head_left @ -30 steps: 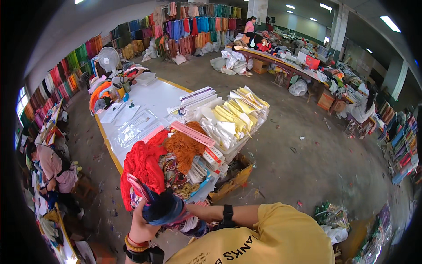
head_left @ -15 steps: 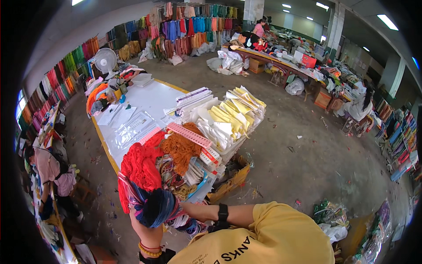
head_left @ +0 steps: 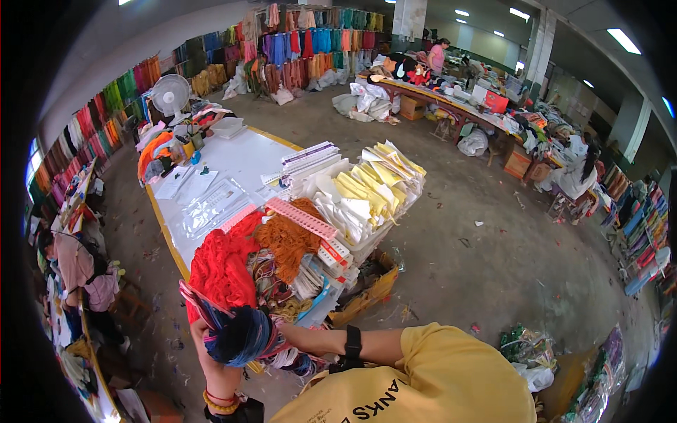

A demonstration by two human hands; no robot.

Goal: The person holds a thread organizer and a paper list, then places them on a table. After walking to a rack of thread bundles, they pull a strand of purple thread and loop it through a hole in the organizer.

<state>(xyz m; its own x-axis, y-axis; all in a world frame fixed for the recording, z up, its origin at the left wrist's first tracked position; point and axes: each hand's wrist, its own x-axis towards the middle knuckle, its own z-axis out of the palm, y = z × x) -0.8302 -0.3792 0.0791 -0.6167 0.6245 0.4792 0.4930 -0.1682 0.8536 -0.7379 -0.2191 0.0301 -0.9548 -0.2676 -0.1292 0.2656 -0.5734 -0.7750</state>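
Between my hands is a thick skein of yarn (head_left: 243, 335) in navy, blue, pink and white, in front of the table's near end. My left hand (head_left: 205, 350) grips its left side, the fingers mostly covered by the strands. From the right, my right hand (head_left: 288, 334) is closed on the same skein, its fingertips hidden behind the yarn. Loose strands hang below toward my lap. Just beyond the skein lie a heap of bright red yarn (head_left: 222, 271) and a bundle of rust-brown yarn (head_left: 288, 243).
The white table (head_left: 243, 151) carries plastic sleeves (head_left: 211, 204), a pink perforated strip (head_left: 302, 218) and stacked yellow and white papers (head_left: 374, 187). An open cardboard box (head_left: 370, 289) stands under its right side. A fan (head_left: 171, 95) is at the far end. Other people work at left and far right.
My left hand has shifted slightly left and up with its side of the skein, drawing the strands outward. The right hand has moved a little left. A person far back has moved right.
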